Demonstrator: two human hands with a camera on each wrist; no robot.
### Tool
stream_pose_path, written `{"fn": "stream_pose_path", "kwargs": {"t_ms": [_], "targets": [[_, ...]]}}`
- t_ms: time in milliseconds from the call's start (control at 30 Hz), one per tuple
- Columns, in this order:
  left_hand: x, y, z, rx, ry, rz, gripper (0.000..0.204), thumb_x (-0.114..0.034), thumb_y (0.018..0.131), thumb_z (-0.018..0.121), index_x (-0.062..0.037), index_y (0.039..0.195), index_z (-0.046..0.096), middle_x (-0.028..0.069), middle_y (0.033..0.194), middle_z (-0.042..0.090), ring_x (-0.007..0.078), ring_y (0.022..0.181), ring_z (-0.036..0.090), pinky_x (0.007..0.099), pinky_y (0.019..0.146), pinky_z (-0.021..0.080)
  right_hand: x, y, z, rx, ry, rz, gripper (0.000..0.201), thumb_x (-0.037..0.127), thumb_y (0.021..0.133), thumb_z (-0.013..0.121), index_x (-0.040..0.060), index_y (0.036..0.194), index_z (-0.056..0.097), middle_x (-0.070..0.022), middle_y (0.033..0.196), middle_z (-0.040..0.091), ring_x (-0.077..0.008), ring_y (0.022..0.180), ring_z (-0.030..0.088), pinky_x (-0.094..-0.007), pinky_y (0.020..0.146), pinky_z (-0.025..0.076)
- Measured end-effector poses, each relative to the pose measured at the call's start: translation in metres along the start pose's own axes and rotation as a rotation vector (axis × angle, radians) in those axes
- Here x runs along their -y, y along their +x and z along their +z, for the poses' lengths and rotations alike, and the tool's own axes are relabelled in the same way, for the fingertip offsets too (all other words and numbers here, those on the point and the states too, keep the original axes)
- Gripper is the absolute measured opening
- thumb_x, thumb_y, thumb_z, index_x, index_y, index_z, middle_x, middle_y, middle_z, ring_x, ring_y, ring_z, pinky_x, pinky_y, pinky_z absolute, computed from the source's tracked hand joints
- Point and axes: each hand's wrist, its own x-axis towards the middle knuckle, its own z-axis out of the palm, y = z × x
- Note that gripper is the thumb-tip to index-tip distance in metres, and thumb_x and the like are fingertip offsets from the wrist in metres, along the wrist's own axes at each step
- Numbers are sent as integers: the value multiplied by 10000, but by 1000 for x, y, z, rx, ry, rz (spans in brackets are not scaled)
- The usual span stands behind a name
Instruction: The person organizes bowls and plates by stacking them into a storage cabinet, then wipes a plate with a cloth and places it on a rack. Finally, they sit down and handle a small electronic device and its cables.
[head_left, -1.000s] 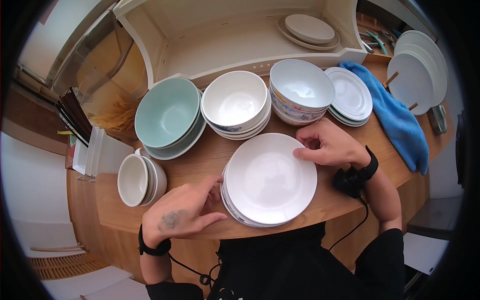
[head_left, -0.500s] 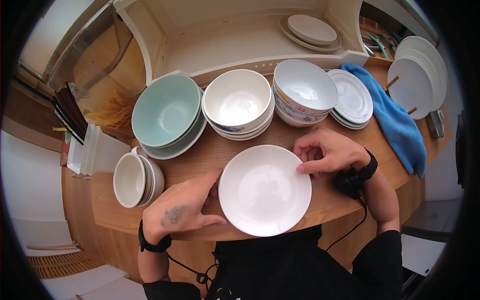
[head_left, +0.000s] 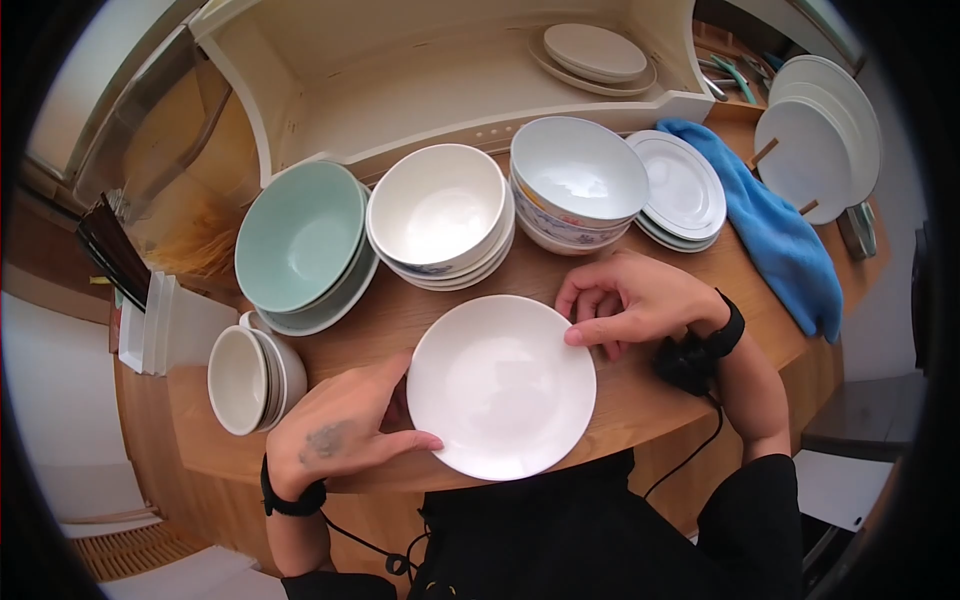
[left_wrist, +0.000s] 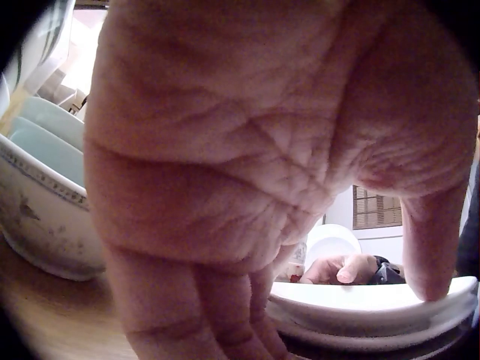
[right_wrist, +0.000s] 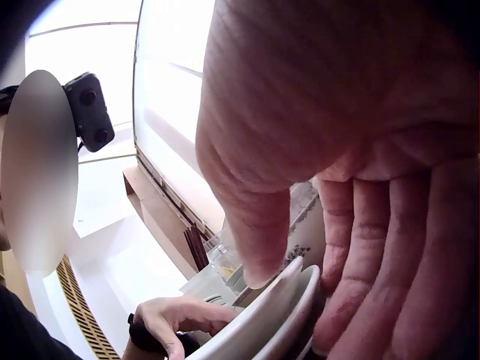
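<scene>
A white plate (head_left: 502, 387) tops a stack of plates at the table's front edge; the left wrist view shows more rims (left_wrist: 375, 334) under it. My left hand (head_left: 345, 420) holds the stack from the left, its thumb tip on the top rim and its fingers down the outer side. On the right, my right hand (head_left: 640, 300) has its thumb on the upper right rim. In the right wrist view its fingers (right_wrist: 367, 270) run along the outside of the plate edges (right_wrist: 281, 322).
Behind stand green bowls (head_left: 300, 235), white bowls (head_left: 438, 205), patterned bowls (head_left: 580, 170) and small plates (head_left: 680, 188). Stacked cups (head_left: 240, 380) are at left, a blue cloth (head_left: 780, 245) at right. A cream rack (head_left: 380, 120) lines the back; a cable (head_left: 690, 460) trails from the right wrist.
The plate stack has come closer to the body and its sides no longer show from above. The left thumb has moved onto the rim. The whole head view has shifted slightly.
</scene>
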Motion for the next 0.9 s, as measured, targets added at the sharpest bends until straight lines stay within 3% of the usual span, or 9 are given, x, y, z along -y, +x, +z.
{"fn": "stream_pose_path", "kwargs": {"t_ms": [200,300,400,467,567,700,767,900], "targets": [[1,0,-3,14,-22,-43,633,-371,835,798,52,1228,538,192,845,688,322,752,696,387,679,539,-1,-2,-1,59,69,21,289,262,1013,598,-13,1090,640,-72,750,704,-125,617,682,-245,559,524],[3,0,-6,52,-17,-91,694,-331,827,827,34,1319,504,190,965,725,296,855,728,369,755,576,2,-1,0,43,30,75,296,252,1049,515,-14,1104,631,-70,754,698,-136,644,693,-259,587,539],[3,0,-9,95,18,-91,826,-343,769,876,27,1379,459,187,1028,717,293,877,725,371,768,574,1,-3,0,51,13,83,297,237,1053,490,-18,1133,620,-71,769,695,-146,661,700,-265,609,548],[-1,-1,-10,104,24,-55,1041,-347,668,941,14,1460,369,196,1108,692,290,920,719,374,785,572,-2,-2,0,134,19,76,295,209,1050,474,-28,1164,606,-84,806,709,-155,668,706,-271,617,556],[-5,-2,-2,64,56,-63,1115,-287,658,926,16,1511,275,215,1028,682,342,900,695,396,770,553,-7,0,0,214,6,0,296,186,1047,463,-37,1194,591,-101,837,721,-160,684,714,-276,619,565],[0,1,10,-33,175,60,1068,-257,659,918,11,1488,302,241,1072,667,407,947,680,429,806,548,-13,4,0,255,50,-4,312,204,1057,470,-48,1207,575,-104,844,728,-164,698,721,-275,613,575],[-2,2,11,-39,156,-64,972,-230,676,904,12,1438,351,260,1108,654,439,978,663,441,820,546,-14,5,3,244,80,2,320,217,1063,471,-52,1204,571,-101,841,727,-162,698,720,-275,614,576],[-5,1,9,-31,190,-51,888,-210,690,893,12,1385,387,264,1109,655,434,977,665,437,826,547,-13,6,6,228,89,8,322,225,1067,467,-54,1192,567,-101,832,721,-162,700,720,-278,614,578]]}}
